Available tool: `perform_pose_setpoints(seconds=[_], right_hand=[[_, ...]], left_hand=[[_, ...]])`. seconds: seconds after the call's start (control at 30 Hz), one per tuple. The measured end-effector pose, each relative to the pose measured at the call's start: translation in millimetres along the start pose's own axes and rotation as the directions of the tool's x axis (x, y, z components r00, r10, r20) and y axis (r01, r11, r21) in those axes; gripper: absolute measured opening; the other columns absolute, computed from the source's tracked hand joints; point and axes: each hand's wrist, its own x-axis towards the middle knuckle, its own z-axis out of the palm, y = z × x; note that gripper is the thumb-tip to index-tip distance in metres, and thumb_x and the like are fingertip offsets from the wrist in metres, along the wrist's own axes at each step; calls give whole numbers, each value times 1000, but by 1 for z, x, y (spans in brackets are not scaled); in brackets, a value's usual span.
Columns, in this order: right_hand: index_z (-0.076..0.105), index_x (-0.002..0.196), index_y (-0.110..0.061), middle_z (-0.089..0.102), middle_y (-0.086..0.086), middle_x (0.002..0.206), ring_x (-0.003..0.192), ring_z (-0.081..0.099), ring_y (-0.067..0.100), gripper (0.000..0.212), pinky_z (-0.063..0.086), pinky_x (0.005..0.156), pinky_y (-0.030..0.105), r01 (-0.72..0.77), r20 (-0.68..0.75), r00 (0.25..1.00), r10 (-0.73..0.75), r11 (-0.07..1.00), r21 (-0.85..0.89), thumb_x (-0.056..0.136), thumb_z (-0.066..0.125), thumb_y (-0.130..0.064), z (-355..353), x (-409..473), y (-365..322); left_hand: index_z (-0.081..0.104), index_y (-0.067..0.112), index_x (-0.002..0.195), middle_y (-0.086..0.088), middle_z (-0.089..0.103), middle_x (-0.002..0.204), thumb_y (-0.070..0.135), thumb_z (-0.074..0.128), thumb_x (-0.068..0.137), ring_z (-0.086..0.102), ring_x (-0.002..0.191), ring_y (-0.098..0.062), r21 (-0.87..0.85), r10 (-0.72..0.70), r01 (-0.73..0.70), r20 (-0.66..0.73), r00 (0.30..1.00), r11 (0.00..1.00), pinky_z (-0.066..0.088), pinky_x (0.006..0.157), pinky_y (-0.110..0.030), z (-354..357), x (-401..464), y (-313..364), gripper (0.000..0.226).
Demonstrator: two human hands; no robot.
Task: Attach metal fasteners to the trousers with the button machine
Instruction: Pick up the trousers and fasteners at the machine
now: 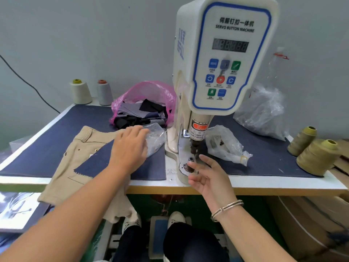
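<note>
Grey wall behind; your counter (264, 183) carries navy cloth. At 12 o'clock, the button machine (224, 53) reads "SERVO BUTTON MACHINE", with "TAKE CARE OF YOUR FINGER" below. Tan trousers (75, 157) lie at 9 o'clock. Your left hand (130, 146) rests, fingers relaxed, on a clear bag (155, 138); your right hand (207, 176), fingers spread, hovers beside the die.

1. On my worktop's (264, 183) far left corner stand a cream thread cone (80, 92) and a grey thread cone (105, 93).
2. A pink plastic bag of dark fabric scraps (143, 104) lies behind.
3. Two olive-yellow thread spools (313, 151) stand at my right, near a crumpled clear plastic bag (264, 112).
</note>
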Motion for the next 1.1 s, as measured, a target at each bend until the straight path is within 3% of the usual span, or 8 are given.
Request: perform_pose_setpoints(seconds=[0.17,0.33,0.57,0.73,0.87,0.97,1.03,1.1], right_hand=[[64,95,-9,69,9,78,51,62,15,23,56,51,28,7,166,986,34,970,-243,92,46,7,19,-13,16],[63,94,-14,65,3,86,63,61,12,18,58,66,26,47,366,907,209,814,-579,95,48,-4,66,-7,41],[53,122,-20,58,-2,115,107,58,20,32,49,97,39,249,361,931,56,626,-739,91,56,-23,127,47,73],[54,97,-19,54,-1,92,86,50,20,31,39,72,29,321,342,939,-35,441,-838,83,64,-45,157,74,83],[46,77,-21,60,1,85,82,53,24,24,38,65,28,415,395,910,-129,273,-868,84,64,-35,166,80,86],[40,65,-24,47,-5,66,68,46,17,31,33,53,23,474,435,881,-188,365,-802,84,63,-23,162,81,83],[47,70,-21,52,-2,70,68,45,13,22,39,58,23,444,410,890,-198,574,-688,84,62,-15,158,82,75],[59,94,-10,65,15,96,83,52,15,14,48,74,28,376,369,907,-201,781,-499,86,56,1,158,82,63]], left_hand=[[62,15,106,-11,63,106,32,47,92,47,95,-34,132,-559,544,249,791,829,37,74,-40,-30,-17,-95,26],[62,24,88,4,61,94,46,61,84,47,100,-29,-45,-560,650,465,686,759,43,77,-38,-29,-32,-112,23],[54,23,74,9,56,76,22,66,86,51,82,-20,-221,-456,585,440,774,780,33,67,-29,-39,-24,-106,17],[64,24,88,3,64,99,25,59,91,56,94,-19,-331,-457,612,439,773,718,44,78,-31,-49,-27,-123,6],[49,8,132,-16,48,131,37,63,86,44,122,-34,13,-740,826,453,498,563,39,97,-41,-52,-40,-156,56],[59,3,110,-13,60,98,41,68,83,57,83,-26,28,-626,889,721,298,456,45,72,-33,-56,-52,-168,47],[64,14,100,-7,67,96,35,69,85,65,83,-25,-87,-516,885,784,344,458,53,75,-35,-59,-52,-165,27],[65,27,99,-1,70,100,28,65,88,66,91,-22,-259,-469,830,725,504,494,53,82,-37,-62,-40,-159,11]])
